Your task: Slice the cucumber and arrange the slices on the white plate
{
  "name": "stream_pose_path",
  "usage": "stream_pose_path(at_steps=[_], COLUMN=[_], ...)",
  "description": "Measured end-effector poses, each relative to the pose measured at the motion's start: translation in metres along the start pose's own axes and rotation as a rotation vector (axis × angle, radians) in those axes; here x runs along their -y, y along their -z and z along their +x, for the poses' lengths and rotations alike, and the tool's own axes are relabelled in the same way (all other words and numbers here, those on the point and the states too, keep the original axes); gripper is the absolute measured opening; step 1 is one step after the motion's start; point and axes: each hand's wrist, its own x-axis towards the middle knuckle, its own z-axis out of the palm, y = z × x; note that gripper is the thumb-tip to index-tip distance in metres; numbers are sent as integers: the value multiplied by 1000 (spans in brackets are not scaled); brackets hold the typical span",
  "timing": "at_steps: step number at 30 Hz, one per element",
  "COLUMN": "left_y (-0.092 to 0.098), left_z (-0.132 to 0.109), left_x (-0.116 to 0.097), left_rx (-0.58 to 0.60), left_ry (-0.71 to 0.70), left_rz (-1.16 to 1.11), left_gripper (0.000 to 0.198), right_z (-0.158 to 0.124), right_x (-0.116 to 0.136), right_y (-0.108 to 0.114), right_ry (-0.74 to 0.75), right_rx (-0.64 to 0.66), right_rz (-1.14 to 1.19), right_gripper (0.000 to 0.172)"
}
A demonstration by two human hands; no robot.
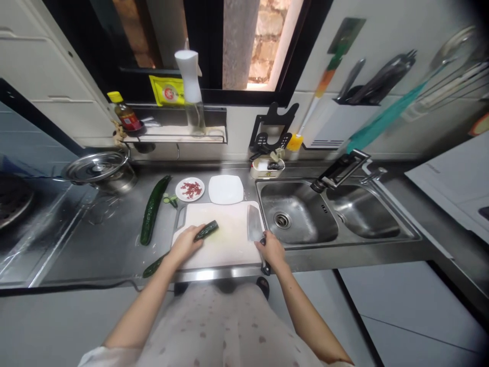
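A short length of cucumber (207,230) lies over the white cutting board (229,250), its near end in the closed fingers of my left hand (187,244). At the board's right edge my right hand (272,250) grips the handle of a cleaver (253,223); the broad blade rests flat-looking over the board and points away from me. A second cucumber piece (155,266) is partly hidden under my left forearm. Left of the board lies a long whole cucumber (153,209), with small cut cucumber ends (170,200) beside it.
Behind the board stand a plate of chopped reddish bits (198,196) and a square white plate (225,189). A lidded steel pot (118,181) is at the left. To the right is a double sink (305,239) with a black faucet (336,173). A shelf (168,135) holds bottles.
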Motion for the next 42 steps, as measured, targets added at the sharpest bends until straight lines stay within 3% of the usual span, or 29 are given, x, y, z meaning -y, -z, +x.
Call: stream_pose_path(at_steps=[6,16,27,34,42], left_y=[-9,-11,-16,-21,-25], left_z=[8,11,10,9,10], left_x=[-10,-10,-9,-9,-6], left_rx=[82,115,37,-13,-22], left_ry=[-5,0,-8,-30,-16], left_rz=[41,138,210,205,206], left_gripper=[57,58,58,57,56], right_z=[2,3,7,8,-1], right_x=[-1,1,1,-1,14], right_y=[1,5,9,9,13], right_ry=[-2,-20,-92,-11,-1], right_rx=[22,33,63,29,5], right_rz=[1,-25,54,183,270], right_gripper=[41,44,41,25,12])
